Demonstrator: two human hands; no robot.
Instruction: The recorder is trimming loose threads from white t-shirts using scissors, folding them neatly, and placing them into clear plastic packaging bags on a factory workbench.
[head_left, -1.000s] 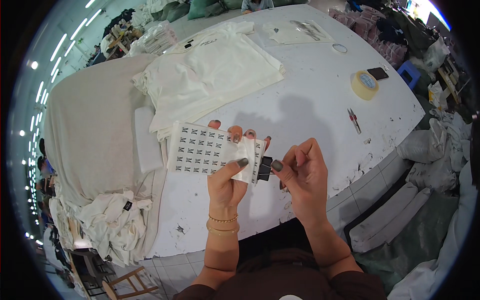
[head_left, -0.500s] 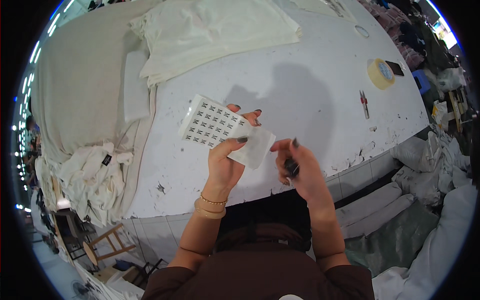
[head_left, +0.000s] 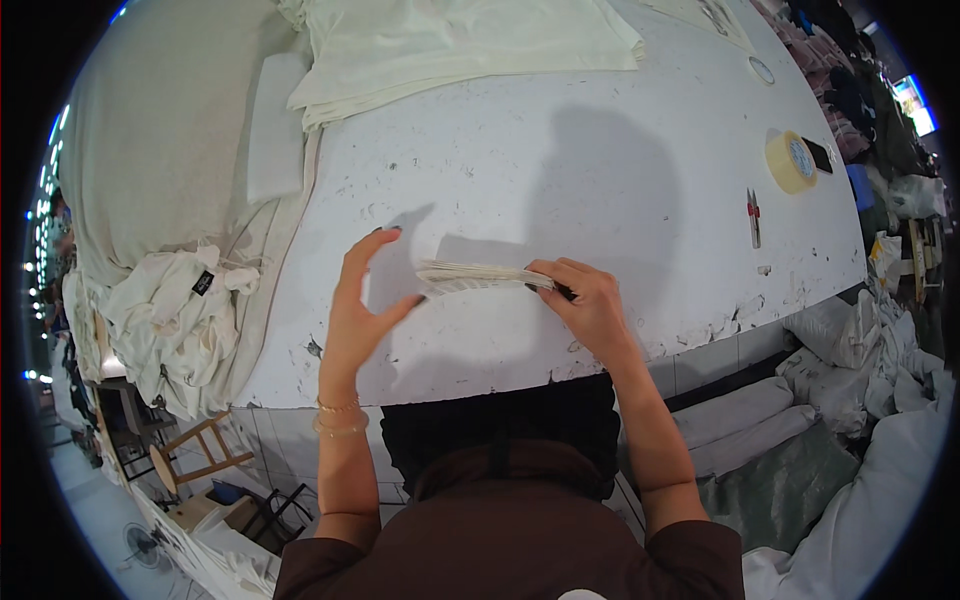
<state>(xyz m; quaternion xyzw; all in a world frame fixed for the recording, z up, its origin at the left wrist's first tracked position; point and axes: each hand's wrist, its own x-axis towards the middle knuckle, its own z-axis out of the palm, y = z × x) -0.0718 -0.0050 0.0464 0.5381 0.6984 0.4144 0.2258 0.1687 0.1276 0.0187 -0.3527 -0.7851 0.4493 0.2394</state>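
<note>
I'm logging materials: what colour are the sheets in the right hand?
The sheets look off-white, best seen in the head view.

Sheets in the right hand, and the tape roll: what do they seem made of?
Sheets: probably paper, perhaps thin film; matte, off-white, with fine layered edges. Tape roll: likely plastic film, smooth and pale yellow, in a thick ring; core material unclear.

The left hand (head_left: 352,322) curves in a wide C; the right hand (head_left: 586,300) pinches.
</note>
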